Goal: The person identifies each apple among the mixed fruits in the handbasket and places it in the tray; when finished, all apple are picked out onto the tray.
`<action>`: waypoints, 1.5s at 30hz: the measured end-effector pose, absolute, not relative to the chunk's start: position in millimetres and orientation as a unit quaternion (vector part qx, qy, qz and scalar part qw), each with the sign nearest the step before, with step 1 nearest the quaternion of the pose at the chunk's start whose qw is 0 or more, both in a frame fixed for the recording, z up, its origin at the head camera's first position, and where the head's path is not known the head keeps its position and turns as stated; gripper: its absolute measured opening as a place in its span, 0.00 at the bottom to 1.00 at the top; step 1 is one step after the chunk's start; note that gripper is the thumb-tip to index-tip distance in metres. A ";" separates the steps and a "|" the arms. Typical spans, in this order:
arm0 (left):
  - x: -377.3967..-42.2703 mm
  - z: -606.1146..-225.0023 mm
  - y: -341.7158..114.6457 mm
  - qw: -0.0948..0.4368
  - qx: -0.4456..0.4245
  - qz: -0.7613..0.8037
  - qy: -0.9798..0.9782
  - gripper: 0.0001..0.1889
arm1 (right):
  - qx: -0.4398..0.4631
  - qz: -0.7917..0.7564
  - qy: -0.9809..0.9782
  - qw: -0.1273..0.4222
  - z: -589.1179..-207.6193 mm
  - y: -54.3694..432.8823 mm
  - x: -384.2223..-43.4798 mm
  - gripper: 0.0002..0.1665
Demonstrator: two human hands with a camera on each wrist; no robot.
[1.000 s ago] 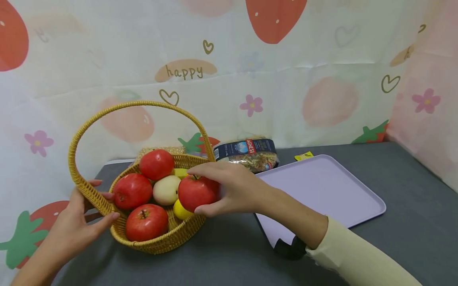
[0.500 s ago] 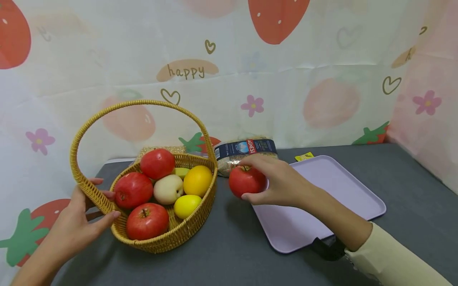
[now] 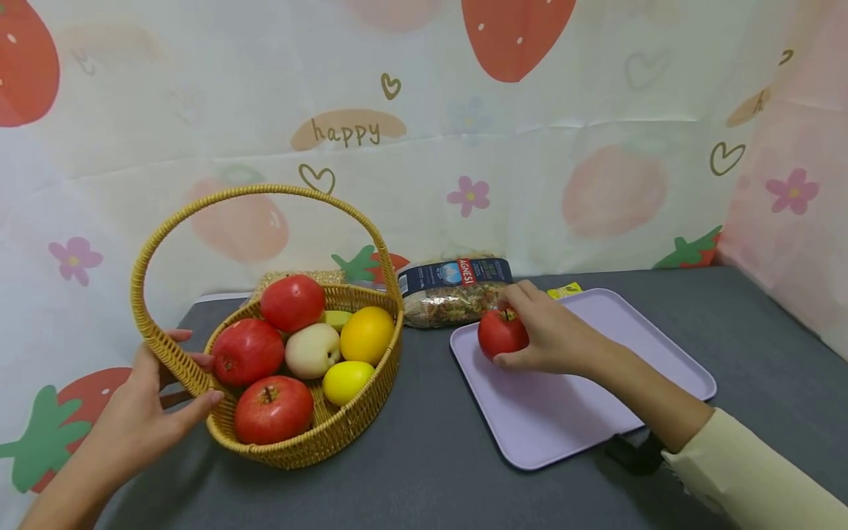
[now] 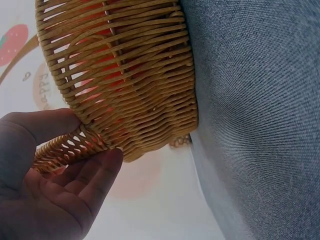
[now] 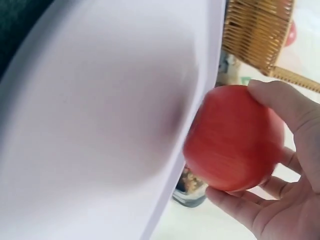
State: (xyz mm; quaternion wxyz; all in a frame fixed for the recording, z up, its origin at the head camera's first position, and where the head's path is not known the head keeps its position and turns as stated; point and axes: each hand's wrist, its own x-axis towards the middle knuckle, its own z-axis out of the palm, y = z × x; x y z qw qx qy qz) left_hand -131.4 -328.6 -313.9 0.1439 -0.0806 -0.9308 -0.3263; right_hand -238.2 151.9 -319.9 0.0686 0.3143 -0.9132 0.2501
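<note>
My right hand (image 3: 553,335) grips a red apple (image 3: 501,333) between thumb and fingers, over the left back part of the lilac tray (image 3: 556,427). The right wrist view shows the apple (image 5: 235,137) close over the tray's surface. My left hand (image 3: 142,401) holds the yellow wicker basket (image 3: 318,444) where its handle meets the rim; in the left wrist view thumb and fingers go round the handle's base (image 4: 70,150). Inside the basket are several red fruits (image 3: 273,410), a pale pear-like fruit (image 3: 311,352), an orange-yellow fruit (image 3: 366,336), a lemon (image 3: 347,383) and a partly hidden green-yellow fruit (image 3: 336,319).
A bag of Agnesi pasta (image 3: 450,294) lies at the back, between basket and tray. A small yellow packet (image 3: 564,291) lies behind the tray. Another bag of grain-like bits (image 3: 265,280) stands behind the basket. A printed cloth (image 3: 424,177) hangs behind the grey tabletop (image 3: 424,471).
My right hand has carried the apple rightward out of the basket, across the gap and over the tray, uncovering the orange-yellow fruit. The left hand stays at the basket's handle.
</note>
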 end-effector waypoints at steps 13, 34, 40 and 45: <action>-132.0 -311.8 -330.5 0.149 -0.092 -0.328 -0.928 0.43 | 0.320 0.215 -0.919 0.077 -327.0 137.8 -243.1 0.37; -131.2 -313.8 -325.1 0.153 -0.100 -0.341 -0.922 0.43 | 0.542 0.215 -0.799 0.147 -293.6 35.7 -219.3 0.17; -131.9 -315.4 -326.7 0.153 -0.097 -0.336 -0.924 0.43 | 0.584 0.266 -0.767 0.023 -293.7 -27.5 -203.4 0.19; -130.5 -314.2 -329.4 0.157 -0.097 -0.328 -0.926 0.43 | 0.588 0.240 -0.769 -0.066 -301.8 -70.5 -207.1 0.32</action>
